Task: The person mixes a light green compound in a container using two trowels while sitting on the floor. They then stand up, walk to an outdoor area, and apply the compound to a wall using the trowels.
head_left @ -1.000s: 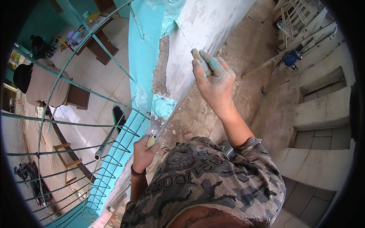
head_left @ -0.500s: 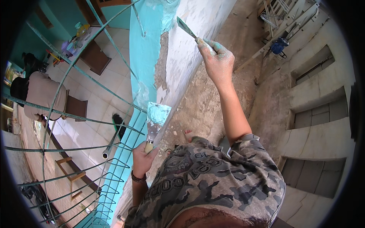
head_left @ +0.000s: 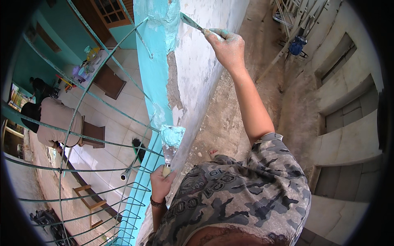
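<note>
Out at arm's length, my right hand (head_left: 228, 46) is closed round the handle of a narrow putty knife (head_left: 191, 22). Its blade meets the edge where turquoise paint borders the white wall face (head_left: 201, 61). Turquoise paste smears the fingers of that hand. Lower down, my left hand (head_left: 161, 182) grips a broad scraper (head_left: 169, 152) by its pale handle. A thick lump of turquoise paste (head_left: 172, 135) covers the scraper's blade, which is held beside the turquoise wall top (head_left: 152, 82). Below the right knife, a rough grey bare patch (head_left: 173, 80) shows along the wall's edge.
Green metal bars (head_left: 84, 98) curve along my left. Beyond them a person in a beige top (head_left: 59, 119) bends over near a brown wooden box (head_left: 93, 133). Ladders (head_left: 293, 24) and a blue object (head_left: 297, 45) lean at the far right, along a wall with recessed openings (head_left: 349, 110).
My right hand and its putty knife have moved slightly left and up toward the wall's edge. The left hand with the loaded scraper appears a little lower and further right as the view shifted.
</note>
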`<state>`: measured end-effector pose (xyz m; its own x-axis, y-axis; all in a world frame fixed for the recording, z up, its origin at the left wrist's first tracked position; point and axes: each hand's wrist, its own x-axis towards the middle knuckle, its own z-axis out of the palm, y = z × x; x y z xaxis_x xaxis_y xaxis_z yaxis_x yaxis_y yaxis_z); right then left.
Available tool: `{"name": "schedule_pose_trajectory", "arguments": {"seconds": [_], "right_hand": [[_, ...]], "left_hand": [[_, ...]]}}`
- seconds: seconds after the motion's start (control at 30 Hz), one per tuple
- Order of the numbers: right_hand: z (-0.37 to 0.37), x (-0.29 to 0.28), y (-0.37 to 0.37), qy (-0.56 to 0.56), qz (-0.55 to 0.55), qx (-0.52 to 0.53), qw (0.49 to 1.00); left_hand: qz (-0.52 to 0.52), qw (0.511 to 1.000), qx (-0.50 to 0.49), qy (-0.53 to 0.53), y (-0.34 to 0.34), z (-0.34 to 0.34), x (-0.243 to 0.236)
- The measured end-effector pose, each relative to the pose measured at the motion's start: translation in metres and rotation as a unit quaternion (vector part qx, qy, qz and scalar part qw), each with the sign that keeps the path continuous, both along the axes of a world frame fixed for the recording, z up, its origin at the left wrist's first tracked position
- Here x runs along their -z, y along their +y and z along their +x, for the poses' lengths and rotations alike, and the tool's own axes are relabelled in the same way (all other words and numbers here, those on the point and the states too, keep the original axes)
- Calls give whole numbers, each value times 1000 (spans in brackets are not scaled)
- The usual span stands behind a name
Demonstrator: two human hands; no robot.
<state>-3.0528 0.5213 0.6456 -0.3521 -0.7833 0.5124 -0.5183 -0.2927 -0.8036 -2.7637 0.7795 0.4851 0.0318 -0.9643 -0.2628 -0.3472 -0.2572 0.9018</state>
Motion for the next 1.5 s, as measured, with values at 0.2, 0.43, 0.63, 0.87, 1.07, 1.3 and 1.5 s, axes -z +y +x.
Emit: {"name": "schedule_pose_trajectory", "arguments": {"seconds": [0.2, 0.43, 0.63, 0.87, 1.07, 1.3, 1.5], "right_hand": [[0, 18, 21, 8, 44, -61, 997], [-15, -9, -14, 0, -36, -26, 999], [-12, 5, 7, -19, 31, -73, 997], [-20, 19, -7, -133, -14, -87, 987], [-8, 72, -33, -184, -65, -167, 966], [-19, 103, -60, -267, -37, -282, 921], [-24, 123, -99, -306, -36, -357, 882]], "left_hand": [[-18, 1000, -8, -5, -7, -6, -2], [-17, 1000, -14, 13, -19, -21, -14], [-11, 1000, -14, 18, -25, -25, -11], [-11, 1000, -18, 3, -34, -28, -16], [9, 999, -50, 2, -36, -32, -17], [33, 997, -73, -23, -41, -38, -16], [51, 995, -79, -20, -55, -58, -26]]}}
